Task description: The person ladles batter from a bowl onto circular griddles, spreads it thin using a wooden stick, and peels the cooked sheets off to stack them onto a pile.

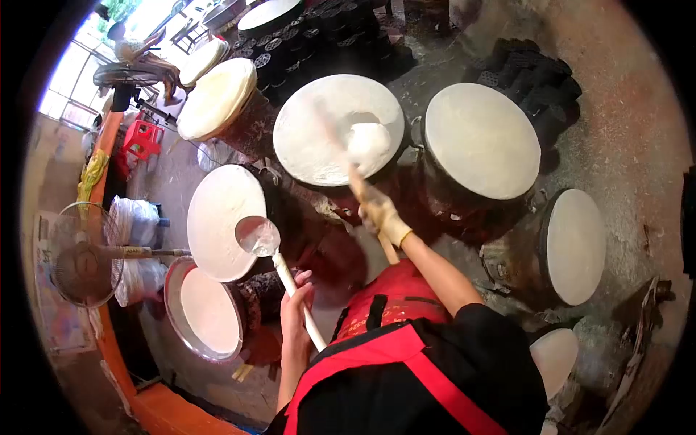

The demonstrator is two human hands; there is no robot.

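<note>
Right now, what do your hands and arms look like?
My right hand wears a pale, yellowish glove that stops at the wrist. My left hand has no glove. A short black sleeve covers the top of my right arm. I can't make out where my left sleeve ends.

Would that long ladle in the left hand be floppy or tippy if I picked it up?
Probably stiff: the ladle has a straight handle. It might tip bowl-down, because its wide bowl sits at one end.

Red apron (355,357) straps, black shirt (493,355), creamy-white round surfaces (482,141), red stool (143,139), orange ledge (170,412)
</note>
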